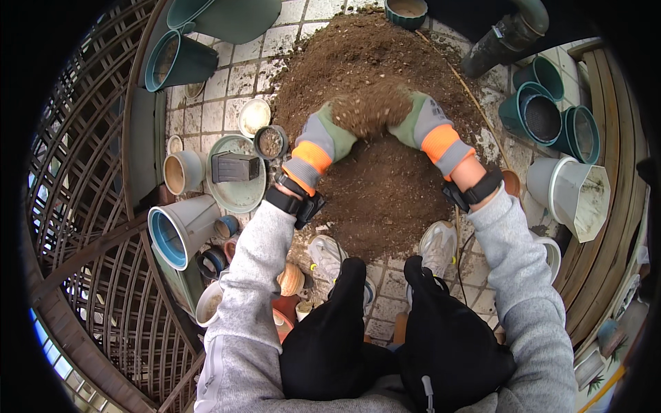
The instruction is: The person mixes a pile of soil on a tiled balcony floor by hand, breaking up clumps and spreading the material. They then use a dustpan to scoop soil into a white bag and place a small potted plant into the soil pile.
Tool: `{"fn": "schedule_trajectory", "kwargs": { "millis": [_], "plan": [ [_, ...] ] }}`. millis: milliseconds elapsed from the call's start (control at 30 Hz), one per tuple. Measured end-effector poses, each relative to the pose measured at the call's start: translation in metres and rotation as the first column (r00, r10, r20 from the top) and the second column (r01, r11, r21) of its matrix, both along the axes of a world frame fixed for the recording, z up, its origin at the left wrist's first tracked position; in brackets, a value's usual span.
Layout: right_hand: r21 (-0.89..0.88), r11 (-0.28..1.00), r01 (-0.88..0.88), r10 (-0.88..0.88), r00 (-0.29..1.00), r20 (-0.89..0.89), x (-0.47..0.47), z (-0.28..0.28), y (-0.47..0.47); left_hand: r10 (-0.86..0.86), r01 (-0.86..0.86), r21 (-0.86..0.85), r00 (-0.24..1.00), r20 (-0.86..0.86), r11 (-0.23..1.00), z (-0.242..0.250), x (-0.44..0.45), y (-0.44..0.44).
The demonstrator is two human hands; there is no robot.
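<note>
A large mound of brown soil [382, 206] lies on the tiled floor in front of me. My left hand [330, 134] and my right hand [421, 121], both in green and grey gloves with orange cuff bands, are at the middle of the mound. Between them is a heap of loose soil [369, 111], blurred by motion, which they cup from both sides. Soil hides the fingers of both hands. Black straps circle both wrists.
At the left stand a green tray [237, 199] holding a black square pot [235, 167], and a white pot [188, 229] on its side. Green pots [539, 113] and a pale octagonal pot [581, 193] lie right, near wooden slats [614, 129]. A thin stick [475, 100] crosses the mound's right edge.
</note>
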State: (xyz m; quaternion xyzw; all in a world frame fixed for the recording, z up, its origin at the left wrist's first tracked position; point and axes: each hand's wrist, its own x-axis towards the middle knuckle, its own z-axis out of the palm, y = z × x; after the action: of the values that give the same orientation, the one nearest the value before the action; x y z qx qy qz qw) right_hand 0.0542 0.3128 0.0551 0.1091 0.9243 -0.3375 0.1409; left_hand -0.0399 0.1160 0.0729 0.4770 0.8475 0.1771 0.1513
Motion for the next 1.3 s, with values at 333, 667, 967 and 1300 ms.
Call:
{"fn": "schedule_trajectory", "kwargs": {
  "millis": [333,667,967,1300],
  "plan": [
    [-0.536,0.843,-0.040,-0.283,0.816,-0.505,0.046,0.012,-0.060,-0.248,-0.464,0.384,0.327,0.912,0.798,0.029,0.055,-0.022],
    [-0.424,0.902,0.084,-0.233,0.921,-0.313,0.077,0.034,-0.039,0.339,-0.448,-0.026,0.634,0.695,0.893,0.020,0.053,-0.041],
    [-0.557,-0.023,0.830,-0.685,0.393,0.614,0.207,0.007,-0.058,0.571,-0.791,-0.380,-0.048,0.819,0.479,-0.055,0.138,-0.135],
    [-0.125,-0.190,0.974,-0.332,0.056,0.941,0.202,-0.030,-0.086,0.516,-0.439,-0.840,-0.663,0.542,0.318,-0.096,0.194,-0.126]
  ]
}}
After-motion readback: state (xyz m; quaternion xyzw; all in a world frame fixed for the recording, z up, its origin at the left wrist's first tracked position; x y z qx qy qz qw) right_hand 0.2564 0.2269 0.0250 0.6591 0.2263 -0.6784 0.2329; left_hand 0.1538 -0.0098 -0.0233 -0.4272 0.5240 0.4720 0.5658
